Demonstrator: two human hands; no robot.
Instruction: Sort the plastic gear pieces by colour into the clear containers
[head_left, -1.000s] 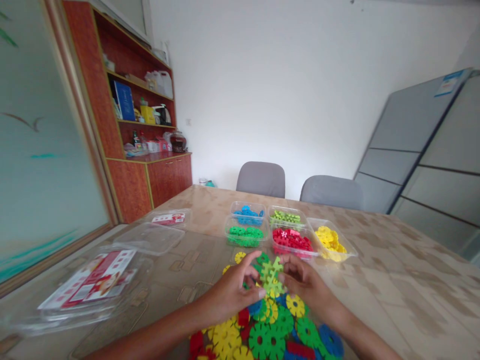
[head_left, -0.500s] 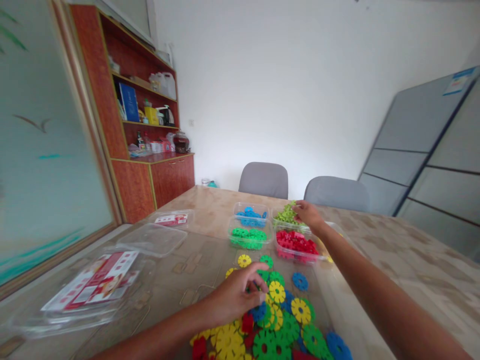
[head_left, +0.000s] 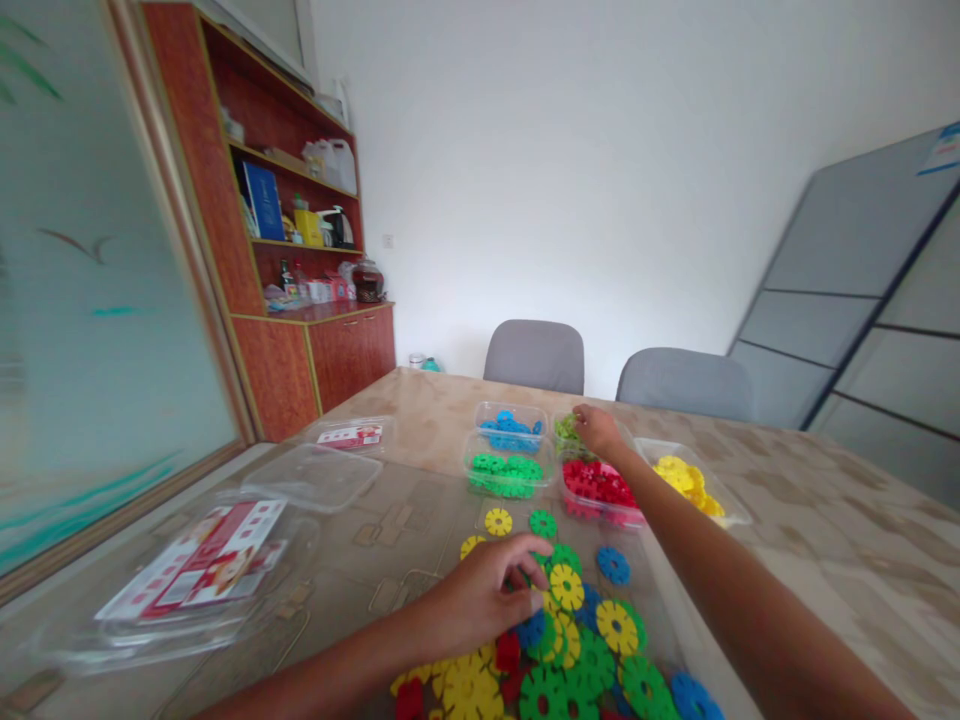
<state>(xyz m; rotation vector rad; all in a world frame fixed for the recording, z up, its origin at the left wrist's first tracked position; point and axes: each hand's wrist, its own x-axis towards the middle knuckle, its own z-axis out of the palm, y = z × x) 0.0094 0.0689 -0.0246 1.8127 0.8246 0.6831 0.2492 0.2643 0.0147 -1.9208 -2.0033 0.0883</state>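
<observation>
My left hand [head_left: 480, 600] rests curled on a pile of flat plastic gear discs [head_left: 570, 640] in green, yellow, red and blue, its fingertips pinching among them. My right hand [head_left: 598, 430] reaches far forward over the clear tub of light green pieces [head_left: 568, 432], fingers bent down into it; what they hold is hidden. Beside that tub stand clear tubs of blue pieces [head_left: 511, 428], dark green pieces [head_left: 506, 472], red pieces [head_left: 600, 487] and yellow pieces [head_left: 686, 477].
Clear plastic lids [head_left: 313, 475] and a large clear box with a red printed card [head_left: 196, 560] lie on the table's left. Two grey chairs [head_left: 535, 355] stand at the far edge. A red wooden cabinet [head_left: 300, 260] fills the left wall.
A second ago both hands held a light green assembly over the pile. My right hand carried it out to the light green tub and now dips lower into it. My left hand stayed on the pile.
</observation>
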